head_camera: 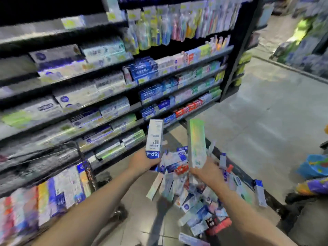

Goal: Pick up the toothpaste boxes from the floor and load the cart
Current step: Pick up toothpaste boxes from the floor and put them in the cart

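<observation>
Near, at 9 o'clock: wire cart point(85, 176) holding upright boxes, heavily blurred. Left hand point(142, 161) grips the lower end of a white-and-blue cardboard toothpaste box point(154, 139), held upright. Right hand point(206, 173) clamps the base of a tall pale green toothpaste box point(196, 142), also upright. Beneath both hands, toward 5 o'clock, a loose heap of toothpaste boxes point(197, 206) lies on the grey tiled floor point(266, 121). Beyond, 10 to 1 o'clock: stocked dark store shelves point(110, 82).
</observation>
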### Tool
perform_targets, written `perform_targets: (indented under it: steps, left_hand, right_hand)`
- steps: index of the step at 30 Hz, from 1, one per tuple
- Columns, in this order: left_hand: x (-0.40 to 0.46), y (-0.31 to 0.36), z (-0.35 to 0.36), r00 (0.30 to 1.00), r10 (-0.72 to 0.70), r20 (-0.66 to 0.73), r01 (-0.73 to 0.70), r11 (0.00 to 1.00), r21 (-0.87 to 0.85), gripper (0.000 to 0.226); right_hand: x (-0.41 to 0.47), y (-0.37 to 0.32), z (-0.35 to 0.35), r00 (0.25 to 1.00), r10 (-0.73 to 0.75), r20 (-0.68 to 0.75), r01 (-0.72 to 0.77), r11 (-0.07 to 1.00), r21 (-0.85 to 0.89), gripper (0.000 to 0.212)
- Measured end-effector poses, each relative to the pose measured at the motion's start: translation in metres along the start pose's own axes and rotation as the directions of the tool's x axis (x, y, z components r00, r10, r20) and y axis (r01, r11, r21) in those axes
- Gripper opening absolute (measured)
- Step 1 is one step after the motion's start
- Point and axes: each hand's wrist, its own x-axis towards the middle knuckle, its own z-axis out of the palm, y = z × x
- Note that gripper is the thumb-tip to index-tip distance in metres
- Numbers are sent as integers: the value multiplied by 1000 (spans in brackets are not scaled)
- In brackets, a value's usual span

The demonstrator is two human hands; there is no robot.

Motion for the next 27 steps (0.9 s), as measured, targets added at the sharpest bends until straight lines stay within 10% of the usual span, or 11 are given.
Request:
perform_targets:
  steps: [11, 19, 27]
  left_hand:
    - [-74, -185, -169, 919, -311, -240, 269, 944, -191, 52]
    - [-109, -365, -271, 844, -493, -212, 450, 865, -222, 18]
    - [-96, -477, -306, 795, -592, -133, 572, 804, -161, 21]
  right_hand:
    - [-38, -218, 150, 910, -306, 282, 363, 914, -181, 71]
    - [-97, -330, 320, 813, -303, 497, 465, 852, -241, 37]
    - [-108, -360, 436, 801, -108, 589, 358, 875, -326, 97]
